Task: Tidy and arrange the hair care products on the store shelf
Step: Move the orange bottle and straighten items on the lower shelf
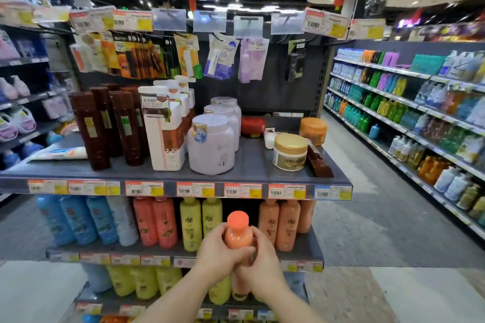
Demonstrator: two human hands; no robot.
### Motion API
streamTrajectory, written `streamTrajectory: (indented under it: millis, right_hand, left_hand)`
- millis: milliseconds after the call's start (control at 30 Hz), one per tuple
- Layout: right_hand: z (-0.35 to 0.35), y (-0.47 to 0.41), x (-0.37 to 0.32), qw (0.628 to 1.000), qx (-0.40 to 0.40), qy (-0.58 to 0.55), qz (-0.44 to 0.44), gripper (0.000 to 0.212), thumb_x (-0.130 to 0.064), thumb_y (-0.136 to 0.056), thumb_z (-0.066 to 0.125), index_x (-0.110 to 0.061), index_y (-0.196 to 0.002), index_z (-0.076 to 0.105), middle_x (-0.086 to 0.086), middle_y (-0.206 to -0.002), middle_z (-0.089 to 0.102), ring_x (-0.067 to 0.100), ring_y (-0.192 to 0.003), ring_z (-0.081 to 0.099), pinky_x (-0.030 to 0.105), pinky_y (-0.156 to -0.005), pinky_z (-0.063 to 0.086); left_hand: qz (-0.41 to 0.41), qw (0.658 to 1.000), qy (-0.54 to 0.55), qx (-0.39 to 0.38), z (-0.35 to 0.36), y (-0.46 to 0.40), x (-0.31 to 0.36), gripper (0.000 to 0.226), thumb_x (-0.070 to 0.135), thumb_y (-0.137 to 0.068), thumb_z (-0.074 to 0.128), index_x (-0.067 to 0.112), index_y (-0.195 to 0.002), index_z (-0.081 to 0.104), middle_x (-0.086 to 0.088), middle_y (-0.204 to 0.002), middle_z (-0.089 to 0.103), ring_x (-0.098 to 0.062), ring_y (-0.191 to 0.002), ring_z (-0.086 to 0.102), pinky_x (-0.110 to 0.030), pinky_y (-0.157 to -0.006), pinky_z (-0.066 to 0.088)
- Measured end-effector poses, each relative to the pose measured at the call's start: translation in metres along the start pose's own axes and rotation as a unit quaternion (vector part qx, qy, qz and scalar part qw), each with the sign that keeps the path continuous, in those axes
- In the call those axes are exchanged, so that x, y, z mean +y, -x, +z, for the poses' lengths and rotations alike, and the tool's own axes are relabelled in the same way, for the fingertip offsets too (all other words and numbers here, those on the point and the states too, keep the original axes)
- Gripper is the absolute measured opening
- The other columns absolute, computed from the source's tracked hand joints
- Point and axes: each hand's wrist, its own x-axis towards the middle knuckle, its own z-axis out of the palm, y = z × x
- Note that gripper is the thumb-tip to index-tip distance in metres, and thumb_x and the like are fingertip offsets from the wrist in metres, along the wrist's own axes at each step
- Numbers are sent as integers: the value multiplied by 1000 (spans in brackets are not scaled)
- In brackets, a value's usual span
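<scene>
Both hands are wrapped around the same orange bottle (238, 236), so it's a two-handed grip: left hand (219, 252) curled round the body from the 9 o'clock side, right hand (258, 259) cupping it from 3 o'clock and a bit lower, fingers overlapping at the front. The bottle stands upright, long axis running 12 to 6, cap at 12 (cap is a brighter orange than the body). It's held out in front of the middle shelf (301, 246), not resting on it. The bit that matters: straight up at 12 from the grip there's a dark gap in the row, with the yellow bottles (200, 220) at about 11 and the peach bottles (278, 223) at about 1. My guess is the bottle goes into that gap, so the move is basically forward, kept vertical, and neither hand is really nearer since they're both on it. Tight squeeze between neighbours, so it could knock one over.
</scene>
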Motion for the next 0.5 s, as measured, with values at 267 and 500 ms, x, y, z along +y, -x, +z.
streamTrajectory:
  millis: [267, 500]
  right_hand:
    - [12, -41, 22, 999, -31, -40, 21, 71, -17, -84, 68, -33, -142, 30, -8, -140, 47, -3, -110, 52, 6, -90, 39]
    - [9, -74, 47, 997, -74, -25, -5, 73, -13, -83, 69, -25, -145, 33, -6, -135, 52, -1, -114, 54, 19, -99, 46]
  left_hand:
    - [-6, 998, 39, 57, 20, -49, -31, 56, 26, -60, 92, 33, -96, 50, 11, -97, 64, -6, -92, 61, -27, -78, 48]
    - [-10, 990, 39, 133, 36, -73, -44, 67, 29, -54, 94, 22, -104, 49, 9, -94, 63, -15, -91, 63, -29, -72, 47]
